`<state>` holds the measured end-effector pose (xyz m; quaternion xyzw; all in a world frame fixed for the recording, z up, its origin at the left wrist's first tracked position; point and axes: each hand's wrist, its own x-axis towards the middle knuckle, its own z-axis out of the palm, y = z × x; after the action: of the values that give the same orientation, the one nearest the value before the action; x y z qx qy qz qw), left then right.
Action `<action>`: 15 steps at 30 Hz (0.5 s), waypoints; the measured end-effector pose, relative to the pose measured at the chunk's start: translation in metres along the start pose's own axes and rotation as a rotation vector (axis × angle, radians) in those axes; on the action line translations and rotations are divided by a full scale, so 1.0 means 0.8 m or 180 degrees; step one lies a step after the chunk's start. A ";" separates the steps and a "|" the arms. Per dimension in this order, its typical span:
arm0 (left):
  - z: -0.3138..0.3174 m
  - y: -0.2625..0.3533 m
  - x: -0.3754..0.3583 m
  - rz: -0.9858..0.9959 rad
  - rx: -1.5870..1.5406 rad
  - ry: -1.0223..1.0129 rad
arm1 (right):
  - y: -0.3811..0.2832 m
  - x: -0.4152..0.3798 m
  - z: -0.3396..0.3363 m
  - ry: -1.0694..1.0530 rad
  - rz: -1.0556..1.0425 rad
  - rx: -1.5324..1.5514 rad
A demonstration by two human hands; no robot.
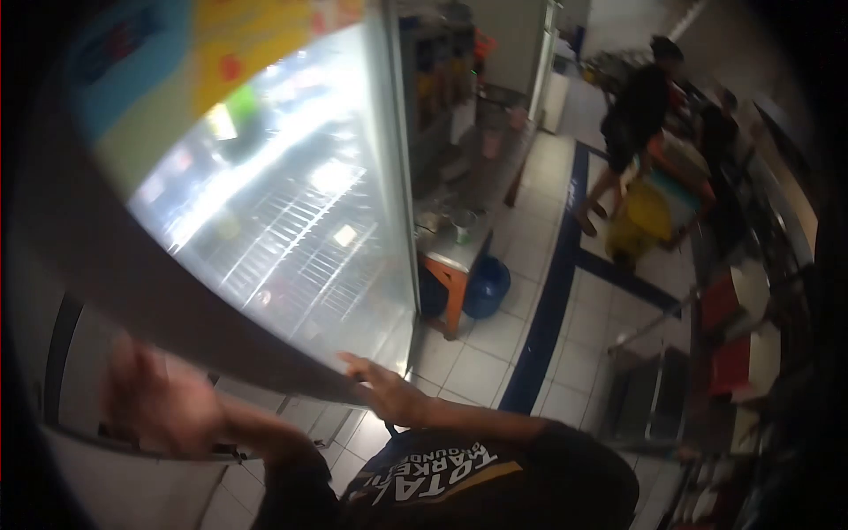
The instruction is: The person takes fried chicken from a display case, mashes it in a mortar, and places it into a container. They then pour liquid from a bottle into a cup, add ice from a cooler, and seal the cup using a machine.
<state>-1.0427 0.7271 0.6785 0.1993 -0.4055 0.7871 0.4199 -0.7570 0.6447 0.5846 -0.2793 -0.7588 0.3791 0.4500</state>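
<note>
A lit display fridge with wire shelves (296,212) fills the left and middle of the view. Along its lower side runs the grey frame of the fridge door (203,314). My right hand (396,395) is at the end of this frame, its fingers bent over the edge. My left hand (163,402) is raised at the lower left, close to the door frame and smeared by motion. Whether it touches the frame or holds anything cannot be made out.
Beyond the fridge stands a metal-topped table (455,243) with orange legs and a blue bucket (486,287) beside it. A person in dark clothes (640,110) is at the upper right, near a yellow container (643,216). Red-and-white boxes (742,358) are at the right.
</note>
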 end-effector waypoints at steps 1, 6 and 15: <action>0.021 0.005 -0.052 -0.0130 -0.0319 -0.0068 | 0.003 0.009 0.007 -0.0106 0.0023 0.0120; 0.073 -0.070 -0.145 -0.1275 0.4251 -0.1255 | 0.044 0.046 0.016 -0.0913 -0.0031 0.0308; -0.188 -0.291 -0.246 -0.3222 0.6206 -0.1209 | 0.179 -0.094 -0.181 -0.0297 0.1763 -0.0110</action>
<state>-0.7351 0.8246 0.5705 0.7032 0.4563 0.4635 0.2873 -0.5826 0.7141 0.4757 -0.4659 -0.6798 0.4872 0.2890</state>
